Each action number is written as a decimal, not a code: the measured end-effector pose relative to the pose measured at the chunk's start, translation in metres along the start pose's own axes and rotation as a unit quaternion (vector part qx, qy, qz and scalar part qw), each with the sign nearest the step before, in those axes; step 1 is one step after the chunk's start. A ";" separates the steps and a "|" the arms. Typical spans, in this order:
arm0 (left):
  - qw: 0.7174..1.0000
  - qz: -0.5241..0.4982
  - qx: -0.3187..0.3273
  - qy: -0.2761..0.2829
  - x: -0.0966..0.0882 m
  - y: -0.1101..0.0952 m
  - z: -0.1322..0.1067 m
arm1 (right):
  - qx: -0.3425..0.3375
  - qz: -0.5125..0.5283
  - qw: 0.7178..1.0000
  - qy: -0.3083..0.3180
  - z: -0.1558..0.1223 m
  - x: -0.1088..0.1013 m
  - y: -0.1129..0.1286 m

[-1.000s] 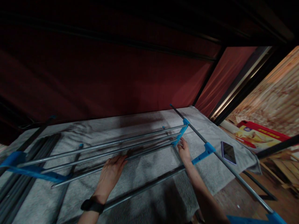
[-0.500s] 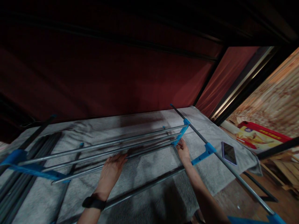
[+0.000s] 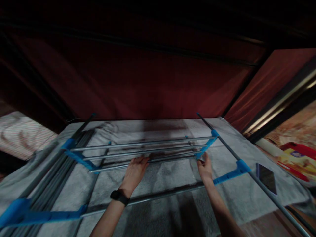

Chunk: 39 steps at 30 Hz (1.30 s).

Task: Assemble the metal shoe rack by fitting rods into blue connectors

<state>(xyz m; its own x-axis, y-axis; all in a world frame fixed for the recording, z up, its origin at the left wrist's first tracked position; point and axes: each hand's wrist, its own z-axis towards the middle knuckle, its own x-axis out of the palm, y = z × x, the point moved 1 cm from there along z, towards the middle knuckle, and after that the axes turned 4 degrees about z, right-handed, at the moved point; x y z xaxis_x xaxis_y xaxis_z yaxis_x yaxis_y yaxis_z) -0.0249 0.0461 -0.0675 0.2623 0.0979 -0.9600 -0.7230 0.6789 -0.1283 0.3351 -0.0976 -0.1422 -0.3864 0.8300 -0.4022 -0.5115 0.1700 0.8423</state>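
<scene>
Grey metal tubes and blue plastic connectors form a rack frame lying on a grey cloth. My left hand (image 3: 136,172), with a black band on its wrist, lies over the front tube (image 3: 170,159) of a row of three; its fingers curl over the far side, and their tips are hidden. At the right end of that tube, my right hand (image 3: 205,168) has its thumb and fingers closed at the tip of a blue connector (image 3: 207,147). Another blue connector (image 3: 81,160) bears the left ends of the tubes. Nearer me, a lower tube (image 3: 165,196) passes beneath both forearms.
A bundle of loose tubes (image 3: 58,177) lies at left. The long right side tube (image 3: 269,194) runs past a phone (image 3: 266,177) on the cloth (image 3: 237,200). A red and yellow package (image 3: 298,159) sits at far right. Dark red fabric (image 3: 158,89) hangs behind.
My view has swung left, so the rack appears farther right and more of its left side shows. Both hands stay at about the same places on the rack.
</scene>
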 end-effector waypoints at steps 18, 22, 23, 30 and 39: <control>0.994 -0.012 -0.019 -0.107 -0.019 -0.006 -0.026 | -0.504 -0.173 0.809 0.249 -0.033 0.083 0.110; 0.923 -0.102 -0.177 -0.326 -0.017 0.025 -0.062 | -0.500 -0.168 0.809 0.261 -0.028 0.085 0.104; 0.877 -0.136 -0.255 -0.385 -0.017 0.037 -0.071 | -0.497 -0.166 0.810 0.265 -0.028 0.085 0.102; 0.605 -0.363 -0.482 -0.520 -0.023 0.121 -0.077 | -0.472 -0.143 0.822 0.284 -0.027 0.085 0.099; 0.546 -0.531 -0.482 -0.432 -0.014 0.144 -0.048 | -0.479 -0.147 0.816 0.288 -0.025 0.082 0.100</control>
<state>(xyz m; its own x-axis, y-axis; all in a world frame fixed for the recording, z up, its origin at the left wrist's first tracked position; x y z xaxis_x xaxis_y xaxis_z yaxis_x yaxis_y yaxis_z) -0.1628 0.1078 -0.0843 0.7638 0.6114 0.2068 0.2401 0.0284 -0.9703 0.2327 -0.0257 -0.1003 -0.2947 0.3937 -0.8707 -0.9058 -0.4054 0.1233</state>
